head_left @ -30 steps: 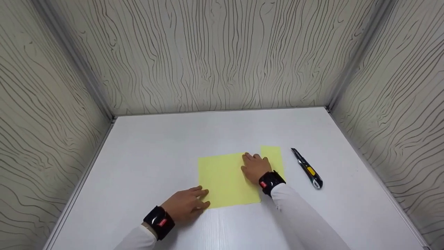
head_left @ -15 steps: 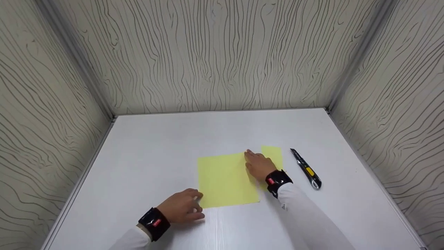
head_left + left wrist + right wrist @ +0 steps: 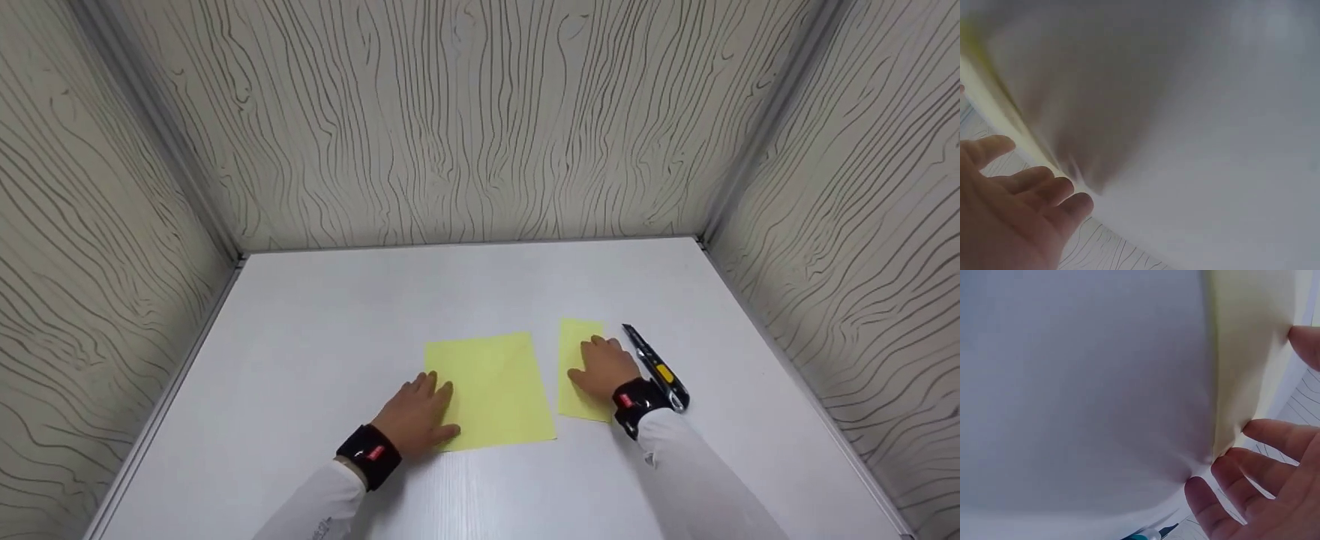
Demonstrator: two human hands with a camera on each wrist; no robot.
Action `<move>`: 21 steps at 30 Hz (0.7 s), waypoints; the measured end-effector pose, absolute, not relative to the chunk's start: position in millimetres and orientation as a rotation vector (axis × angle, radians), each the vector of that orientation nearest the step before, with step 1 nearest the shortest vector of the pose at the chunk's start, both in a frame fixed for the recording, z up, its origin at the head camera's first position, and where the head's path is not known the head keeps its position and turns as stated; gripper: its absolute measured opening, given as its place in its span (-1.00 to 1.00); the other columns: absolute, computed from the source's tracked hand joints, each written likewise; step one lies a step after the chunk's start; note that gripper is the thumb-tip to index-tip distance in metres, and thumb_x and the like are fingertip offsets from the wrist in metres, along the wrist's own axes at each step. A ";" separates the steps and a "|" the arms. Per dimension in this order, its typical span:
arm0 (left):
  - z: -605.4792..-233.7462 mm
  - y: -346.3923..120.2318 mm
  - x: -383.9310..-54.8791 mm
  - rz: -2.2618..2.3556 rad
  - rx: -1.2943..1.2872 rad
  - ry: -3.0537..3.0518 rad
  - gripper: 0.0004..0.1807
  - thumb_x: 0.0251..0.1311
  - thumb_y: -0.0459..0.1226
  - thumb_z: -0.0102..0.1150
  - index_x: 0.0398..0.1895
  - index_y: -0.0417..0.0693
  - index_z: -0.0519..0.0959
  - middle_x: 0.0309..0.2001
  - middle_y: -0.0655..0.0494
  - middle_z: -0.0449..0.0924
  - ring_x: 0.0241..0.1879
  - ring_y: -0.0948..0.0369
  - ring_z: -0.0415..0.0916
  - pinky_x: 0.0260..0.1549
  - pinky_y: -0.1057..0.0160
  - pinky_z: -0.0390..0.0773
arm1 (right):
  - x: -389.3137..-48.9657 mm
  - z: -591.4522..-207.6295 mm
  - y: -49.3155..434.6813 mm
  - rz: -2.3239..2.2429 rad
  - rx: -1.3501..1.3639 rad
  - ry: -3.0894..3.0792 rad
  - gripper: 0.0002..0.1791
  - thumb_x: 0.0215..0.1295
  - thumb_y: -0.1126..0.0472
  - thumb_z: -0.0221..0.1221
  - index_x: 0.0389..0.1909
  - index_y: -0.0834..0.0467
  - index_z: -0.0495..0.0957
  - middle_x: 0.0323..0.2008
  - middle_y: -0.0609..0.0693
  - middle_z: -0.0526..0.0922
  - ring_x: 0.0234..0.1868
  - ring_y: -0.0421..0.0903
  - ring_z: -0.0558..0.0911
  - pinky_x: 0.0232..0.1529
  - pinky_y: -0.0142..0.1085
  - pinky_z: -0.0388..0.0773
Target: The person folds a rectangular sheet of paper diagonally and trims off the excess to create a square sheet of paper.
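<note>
A large yellow sheet of paper (image 3: 495, 390) lies flat on the white table. My left hand (image 3: 416, 416) rests at its left edge, fingers spread, with the thumb and fingertips over the paper. To the right, apart from the large sheet, lies a narrow yellow paper strip (image 3: 574, 367). My right hand (image 3: 607, 367) rests on that strip's right side, fingers extended, covering part of it. In the right wrist view, fingertips (image 3: 1235, 458) touch down along the strip's edge. Left fingers (image 3: 1053, 188) are straight in the left wrist view.
A black and yellow utility knife (image 3: 660, 367) lies just right of the right hand, blade tip pointing away; the right wristband overlaps its handle end. Patterned panels (image 3: 465, 120) enclose the white table (image 3: 337, 300) at the back and both sides.
My right hand has moved right, off the large sheet and onto the strip, baring a gap between the two papers. My left hand drew back slightly, then came forward onto the sheet's left edge.
</note>
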State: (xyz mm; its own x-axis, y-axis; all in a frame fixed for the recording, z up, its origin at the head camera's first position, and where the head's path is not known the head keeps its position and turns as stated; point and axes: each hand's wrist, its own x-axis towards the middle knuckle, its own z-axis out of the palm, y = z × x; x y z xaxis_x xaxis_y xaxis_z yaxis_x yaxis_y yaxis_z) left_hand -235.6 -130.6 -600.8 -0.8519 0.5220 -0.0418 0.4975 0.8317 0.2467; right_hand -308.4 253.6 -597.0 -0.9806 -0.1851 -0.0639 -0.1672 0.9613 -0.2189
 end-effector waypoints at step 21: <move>-589.0 -138.9 -245.2 0.386 0.724 2.840 -0.13 0.45 0.07 0.31 0.59 -0.35 0.36 0.60 -0.50 0.22 0.64 -0.33 0.18 0.60 -0.26 0.26 | -299.2 -597.7 233.4 -0.367 -0.483 3.014 -0.27 0.42 -0.02 0.28 0.47 0.34 0.50 0.53 0.35 0.47 0.48 0.38 0.47 0.39 0.40 0.46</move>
State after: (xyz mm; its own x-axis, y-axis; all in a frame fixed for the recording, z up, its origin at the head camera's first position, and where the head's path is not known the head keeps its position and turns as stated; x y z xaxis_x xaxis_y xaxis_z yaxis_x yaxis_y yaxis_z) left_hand -245.2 -138.9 -589.0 -0.8639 0.4906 -0.1135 0.4426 0.8473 0.2936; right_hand -299.2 233.4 -597.7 -0.9484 -0.3159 -0.0283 -0.2998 0.9222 -0.2443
